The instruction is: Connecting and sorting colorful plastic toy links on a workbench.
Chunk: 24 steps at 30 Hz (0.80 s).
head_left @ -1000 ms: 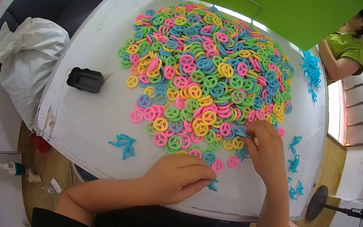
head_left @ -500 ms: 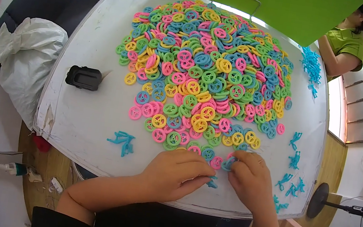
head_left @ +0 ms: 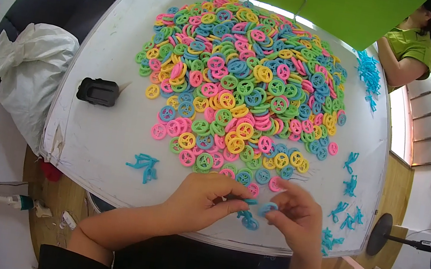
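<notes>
My left hand point(head_left: 208, 196) is closed on a small teal plastic piece point(head_left: 250, 201), pinched between thumb and fingers. Just under those fingertips a blue spoked wheel point(head_left: 250, 224) shows; whether it is joined to the teal piece, I cannot tell. A second blue wheel point(head_left: 268, 209) is pinched in my right hand point(head_left: 298, 215), its rim turned toward the left hand's piece, a small gap between them. Right beyond both hands lies the front of a big heap of pink, yellow, green and blue spoked wheels point(head_left: 245, 88).
Clusters of teal pieces lie left point(head_left: 144, 167) and right point(head_left: 350, 185) of my hands, with a bigger pile point(head_left: 369, 74) at the far right. A black tray point(head_left: 99, 92) sits on the white table point(head_left: 114, 135). Behind the heap stands a green panel point(head_left: 304, 2); a co-worker's arm point(head_left: 404, 70) rests nearby.
My right hand has drawn back from the heap's front edge with a blue wheel and turned toward my left hand. A blue wheel now shows below my left fingertips.
</notes>
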Each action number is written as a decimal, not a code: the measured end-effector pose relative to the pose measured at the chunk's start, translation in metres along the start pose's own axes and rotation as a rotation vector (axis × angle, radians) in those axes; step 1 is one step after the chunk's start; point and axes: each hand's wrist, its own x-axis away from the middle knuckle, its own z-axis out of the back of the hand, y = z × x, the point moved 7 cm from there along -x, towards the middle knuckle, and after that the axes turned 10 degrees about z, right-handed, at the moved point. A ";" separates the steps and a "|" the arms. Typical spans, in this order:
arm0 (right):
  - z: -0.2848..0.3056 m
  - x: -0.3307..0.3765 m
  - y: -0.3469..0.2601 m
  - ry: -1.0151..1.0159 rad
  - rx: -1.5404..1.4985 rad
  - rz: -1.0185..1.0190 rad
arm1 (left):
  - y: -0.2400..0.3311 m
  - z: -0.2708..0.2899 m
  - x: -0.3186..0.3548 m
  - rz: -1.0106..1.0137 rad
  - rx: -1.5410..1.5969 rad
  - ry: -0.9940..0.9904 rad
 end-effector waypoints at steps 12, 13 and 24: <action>-0.021 -0.008 0.015 -0.152 -0.217 0.017 | -0.002 -0.006 0.002 -0.021 0.055 -0.050; -0.019 -0.008 0.015 -0.126 -0.166 0.023 | -0.003 -0.006 0.002 -0.011 0.058 -0.035; -0.021 -0.002 0.012 0.005 -0.081 0.004 | 0.020 -0.006 0.008 -0.347 -0.198 0.169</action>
